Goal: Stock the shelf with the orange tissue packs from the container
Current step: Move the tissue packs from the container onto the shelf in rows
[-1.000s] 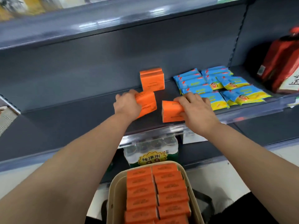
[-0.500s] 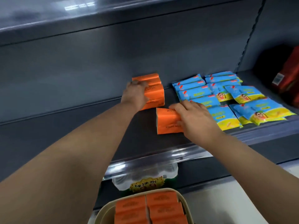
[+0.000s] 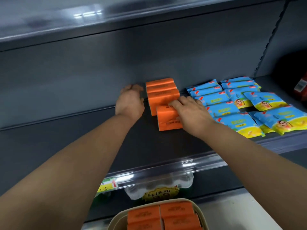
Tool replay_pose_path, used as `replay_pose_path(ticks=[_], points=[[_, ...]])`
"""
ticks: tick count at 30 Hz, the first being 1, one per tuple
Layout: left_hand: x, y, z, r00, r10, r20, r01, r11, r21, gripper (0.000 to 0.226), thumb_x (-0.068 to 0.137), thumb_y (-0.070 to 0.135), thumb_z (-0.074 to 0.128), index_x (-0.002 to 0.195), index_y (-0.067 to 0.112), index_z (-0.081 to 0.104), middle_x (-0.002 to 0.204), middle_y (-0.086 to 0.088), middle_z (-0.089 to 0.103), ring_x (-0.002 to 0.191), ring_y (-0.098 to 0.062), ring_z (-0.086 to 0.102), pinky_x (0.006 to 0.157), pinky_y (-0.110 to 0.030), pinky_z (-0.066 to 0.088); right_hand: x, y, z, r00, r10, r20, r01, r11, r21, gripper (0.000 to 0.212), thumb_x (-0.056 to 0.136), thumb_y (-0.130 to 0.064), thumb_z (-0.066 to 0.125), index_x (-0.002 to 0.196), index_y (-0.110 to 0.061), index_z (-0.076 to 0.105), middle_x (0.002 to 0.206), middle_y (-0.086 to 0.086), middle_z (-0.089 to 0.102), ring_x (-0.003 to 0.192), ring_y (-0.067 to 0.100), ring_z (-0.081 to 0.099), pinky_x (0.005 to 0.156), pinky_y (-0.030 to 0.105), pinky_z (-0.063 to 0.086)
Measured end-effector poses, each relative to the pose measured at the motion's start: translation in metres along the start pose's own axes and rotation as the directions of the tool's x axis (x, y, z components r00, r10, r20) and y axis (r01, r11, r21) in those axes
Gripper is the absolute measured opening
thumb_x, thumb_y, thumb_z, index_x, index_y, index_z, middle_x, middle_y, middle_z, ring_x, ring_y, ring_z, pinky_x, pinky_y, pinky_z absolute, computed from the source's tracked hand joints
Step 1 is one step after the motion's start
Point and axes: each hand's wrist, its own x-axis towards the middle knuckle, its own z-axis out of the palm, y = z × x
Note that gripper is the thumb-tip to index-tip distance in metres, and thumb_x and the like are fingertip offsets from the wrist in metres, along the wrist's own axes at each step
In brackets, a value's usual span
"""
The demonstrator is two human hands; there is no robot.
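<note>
Dark grey shelf [image 3: 83, 138] boards carry the goods: the left hand [image 3: 130, 101] hangs with relaxed, empty fingers just beside a row of upright orange tissue packs [image 3: 162, 95] at the back wall. In front of that row the right hand [image 3: 191, 112] grips the front orange pack [image 3: 167, 121], fingers curled over its top, with blue packets [image 3: 240, 105] further right. Below the shelf, the beige container [image 3: 200, 211] holds more orange packs.

- Wide bare shelf [image 3: 69, 140] left of the orange tissue packs [image 3: 162, 95], plenty of room there.
- Blue packets [image 3: 221, 112] crowd the right side, just beside them.
- Upper shelf [image 3: 132, 19] overhangs, capping the reach from above.
</note>
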Motion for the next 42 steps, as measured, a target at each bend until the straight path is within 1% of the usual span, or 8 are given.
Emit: replay_pose_path(ticks=[8,13,17,24,28,34,39,42], points=[[-0.02,-0.022,-0.017,0.997,-0.011,0.07,0.01,1.0,0.018,0.036,0.093,0.01,0.051,0.128,0.015,0.053,0.133,-0.005,0.044,0.118,-0.024,0.048,0.088,-0.034,0.047,0.042,-0.013,0.014,0.999,0.052,0.017,-0.051,0.997,-0.058,0.062,0.084,-0.009,0.059,0.14,-0.026,0.037,0.132,0.007,0.04,0.123,0.029,0.035,0.103,0.044,0.029],[-0.019,-0.011,-0.01,0.991,0.052,0.12,-0.053,0.999,0.008,0.04,0.093,0.01,0.053,0.132,0.015,0.05,0.134,-0.007,0.044,0.124,-0.023,0.044,0.09,-0.035,0.046,0.052,-0.007,0.018,0.994,0.108,-0.019,-0.109,0.987,-0.117,0.083,0.084,-0.009,0.062,0.146,-0.043,0.02,0.144,0.008,0.026,0.126,0.034,0.029,0.11,0.048,0.025],[-0.018,-0.002,-0.004,0.99,0.078,0.114,-0.071,0.996,-0.059,0.039,0.092,0.008,0.054,0.13,0.014,0.05,0.13,-0.007,0.047,0.121,-0.022,0.046,0.09,-0.036,0.049,0.054,-0.007,0.021,0.989,0.117,0.085,-0.107,0.988,-0.114,0.082,0.086,-0.008,0.06,0.149,-0.038,0.017,0.153,0.003,0.022,0.137,0.034,0.021,0.11,0.049,0.024],[-0.03,-0.005,-0.014,0.992,0.083,0.095,-0.077,0.995,-0.059,0.041,0.092,0.007,0.053,0.133,0.013,0.048,0.132,-0.006,0.046,0.121,-0.022,0.047,0.087,-0.029,0.044,0.045,-0.016,0.016,0.99,0.118,0.083,-0.11,0.99,-0.094,0.085,0.087,-0.007,0.059,0.15,-0.036,0.009,0.157,0.002,0.013,0.144,0.034,0.011,0.115,0.051,0.014],[-0.061,-0.006,-0.033,0.992,0.111,0.062,-0.106,0.991,-0.083,0.039,0.092,0.009,0.052,0.131,0.014,0.05,0.131,-0.007,0.049,0.118,-0.022,0.05,0.09,-0.028,0.043,0.005,-0.027,-0.004,0.998,0.049,-0.046,-0.051,0.998,-0.048,0.069,0.088,-0.011,0.058,0.148,-0.026,0.028,0.153,0.004,0.027,0.138,0.032,0.026,0.111,0.047,0.021],[-0.17,-0.008,-0.044,0.984,0.175,0.018,-0.168,0.962,-0.215,0.03,0.088,0.008,0.057,0.118,0.013,0.06,0.118,-0.004,0.06,0.111,-0.02,0.056,0.092,-0.036,0.047,-0.132,-0.062,0.0,0.964,-0.056,-0.259,0.065,0.997,0.028,0.04,0.076,-0.01,0.069,0.115,-0.017,0.065,0.119,0.005,0.063,0.104,0.032,0.057,0.081,0.042,0.044],[-0.28,-0.01,-0.017,0.969,0.082,0.235,-0.024,0.971,-0.239,0.024,0.089,0.014,0.059,0.113,0.016,0.063,0.114,0.001,0.063,0.107,-0.016,0.058,0.089,-0.025,0.044,-0.247,-0.094,0.047,0.998,-0.04,0.044,0.034,0.992,0.122,0.026,0.073,-0.013,0.072,0.098,-0.02,0.071,0.1,0.002,0.068,0.094,0.028,0.062,0.073,0.038,0.048],[-0.333,-0.014,0.005,0.922,-0.018,0.387,0.094,0.98,-0.178,0.025,0.09,0.02,0.057,0.115,0.023,0.061,0.114,0.006,0.064,0.107,-0.012,0.059,0.089,-0.028,0.049,-0.289,-0.107,0.068,0.967,-0.035,0.253,0.003,0.992,0.125,0.023,0.079,-0.019,0.056,0.098,-0.023,0.069,0.098,0.001,0.068,0.096,0.028,0.064,0.075,0.039,0.051]])
